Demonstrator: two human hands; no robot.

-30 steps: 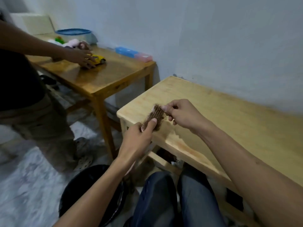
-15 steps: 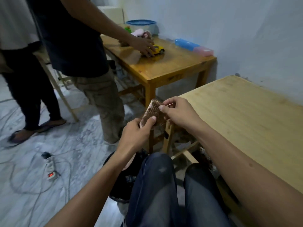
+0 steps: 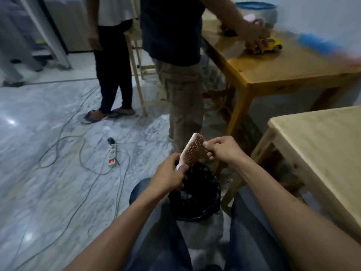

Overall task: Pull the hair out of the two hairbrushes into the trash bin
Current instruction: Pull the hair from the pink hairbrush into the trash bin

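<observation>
I see the left hand clenched around the handle of the hairbrush, which is tilted above the trash bin between the knees. The right hand pinches at the bristles near the top of the brush, fingers closed there.

A seated person's left hand grips a pink hairbrush by its handle above a black-lined trash bin between their knees, while the right hand pinches at its bristles.
</observation>
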